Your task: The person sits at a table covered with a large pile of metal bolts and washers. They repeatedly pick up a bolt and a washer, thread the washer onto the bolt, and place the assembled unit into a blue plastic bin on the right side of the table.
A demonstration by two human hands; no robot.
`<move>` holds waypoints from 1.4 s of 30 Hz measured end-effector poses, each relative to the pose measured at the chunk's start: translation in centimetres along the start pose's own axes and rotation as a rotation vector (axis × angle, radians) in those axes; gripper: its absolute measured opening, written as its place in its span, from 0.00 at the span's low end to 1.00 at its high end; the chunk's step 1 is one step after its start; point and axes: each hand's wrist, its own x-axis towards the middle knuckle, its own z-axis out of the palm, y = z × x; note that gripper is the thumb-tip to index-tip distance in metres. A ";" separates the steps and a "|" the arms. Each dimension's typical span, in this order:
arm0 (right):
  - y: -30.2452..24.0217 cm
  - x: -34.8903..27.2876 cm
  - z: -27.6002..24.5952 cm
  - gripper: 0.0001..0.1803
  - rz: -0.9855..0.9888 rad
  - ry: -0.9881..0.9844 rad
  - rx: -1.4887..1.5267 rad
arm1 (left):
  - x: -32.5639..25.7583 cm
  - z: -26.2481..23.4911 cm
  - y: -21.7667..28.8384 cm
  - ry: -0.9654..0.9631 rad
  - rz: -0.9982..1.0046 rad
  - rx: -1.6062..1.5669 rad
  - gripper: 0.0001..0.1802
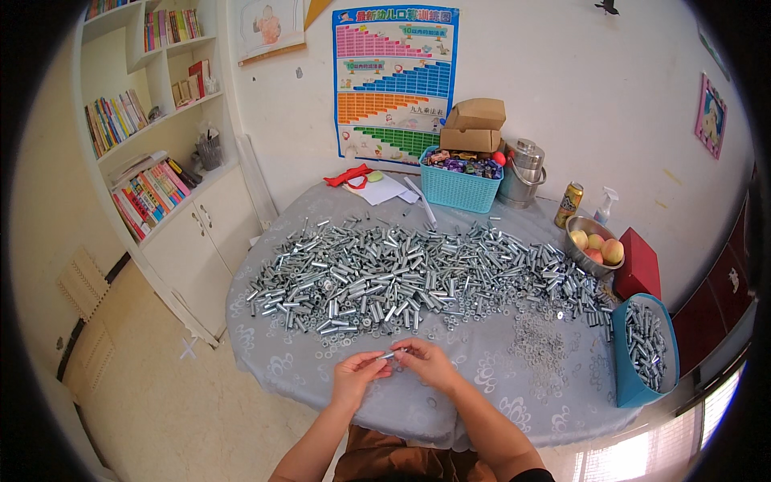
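Note:
Near the front edge of the table, my left hand (358, 376) pinches a short silver metal anchor bolt (388, 355) between thumb and fingers. My right hand (427, 365) closes its fingertips on the bolt's other end. Any small part inside the right fingertips is too hidden to make out. Just beyond both hands spreads a wide heap of silver metal sleeves and bolts (361, 277). To the right of the hands lies a loose patch of small washers and nuts (540, 344).
A teal bin (633, 394) of metal bolts stands at the right edge. Behind it are a red box (638, 265), a steel bowl (577, 255) of peaches, a can (569, 204) and a spray bottle (606, 207). A turquoise basket (458, 191) and metal pot (522, 181) stand at the back.

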 end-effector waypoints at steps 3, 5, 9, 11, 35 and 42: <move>1.4 0.9 -2.2 0.11 -0.021 0.244 -0.053 | -0.1 0.9 0.6 0.005 0.039 0.050 0.11; 0.6 1.1 -4.5 0.10 -0.043 0.482 -0.224 | 0.5 0.5 0.4 0.029 0.090 0.113 0.11; -1.6 0.2 -7.4 0.10 -0.020 0.809 -0.842 | 2.3 -1.6 1.1 0.182 0.191 0.386 0.08; -0.7 0.2 -9.0 0.10 0.034 0.816 -0.925 | 3.1 -2.7 1.6 0.274 0.251 0.514 0.06; 0.5 2.6 -0.8 0.16 -0.550 0.107 -1.022 | 11.2 -5.4 6.4 0.347 0.769 1.267 0.04; -0.9 2.2 -0.5 0.15 -0.643 0.104 -1.104 | 12.9 -4.7 6.3 0.280 0.533 1.411 0.08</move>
